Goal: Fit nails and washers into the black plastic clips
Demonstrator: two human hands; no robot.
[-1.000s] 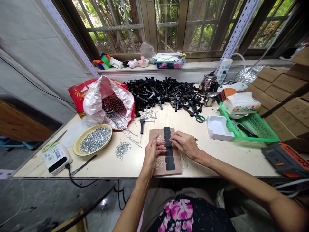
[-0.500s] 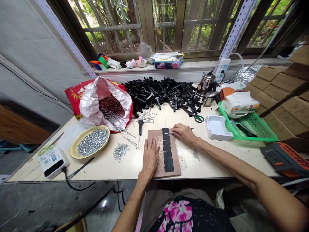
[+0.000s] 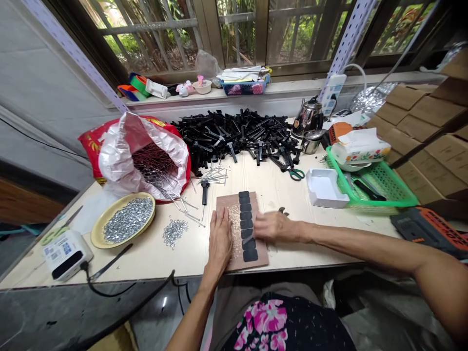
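Brown board (image 3: 262,254), long axis front-to-back, left hand (image 3: 220,239) flat on it, right hand (image 3: 272,226) with grip indiscernible

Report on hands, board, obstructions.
Left hand on board, left side. Right hand at right side, grip unclear. Black pieces lined along board. Scissors beyond, off board.

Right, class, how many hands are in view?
2. The left hand rests over the brown board's left edge; the right hand is at its right edge, beside the black pads, its fingers blurred.
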